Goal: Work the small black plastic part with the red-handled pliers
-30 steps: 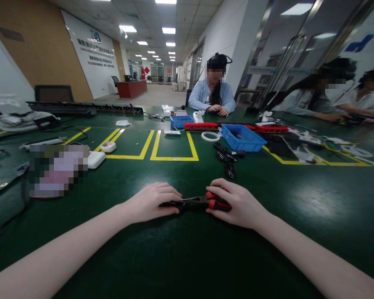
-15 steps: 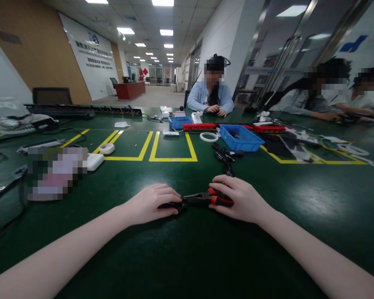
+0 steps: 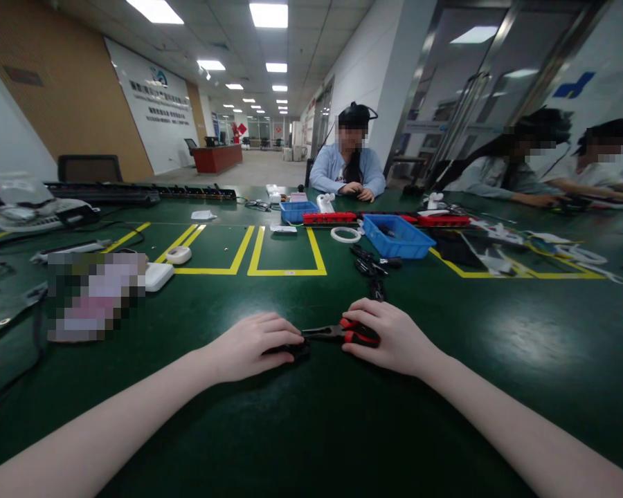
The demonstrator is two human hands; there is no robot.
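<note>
My right hand (image 3: pixel 392 337) is closed around the red and black handles of long-nose pliers (image 3: pixel 326 333), which point left. The tips of the pliers meet a small black part (image 3: pixel 300 348) that my left hand (image 3: pixel 257 346) pinches between thumb and fingers. My fingers cover most of that part, so its kind does not show. Just beyond my right hand lie several black pieces (image 3: pixel 369 264), loosely heaped on the green table (image 3: pixel 311 429).
A blue bin (image 3: pixel 397 238) with dark items stands behind the black pieces, beside a white ring (image 3: pixel 345 235). To the left are a white box (image 3: pixel 158 276) and a tape roll (image 3: pixel 178 255). A person (image 3: pixel 349 162) sits opposite; others sit at the right.
The view has tilted slightly upward. The pliers and my right hand have shifted a little to the left in view; both hands keep their grips.
</note>
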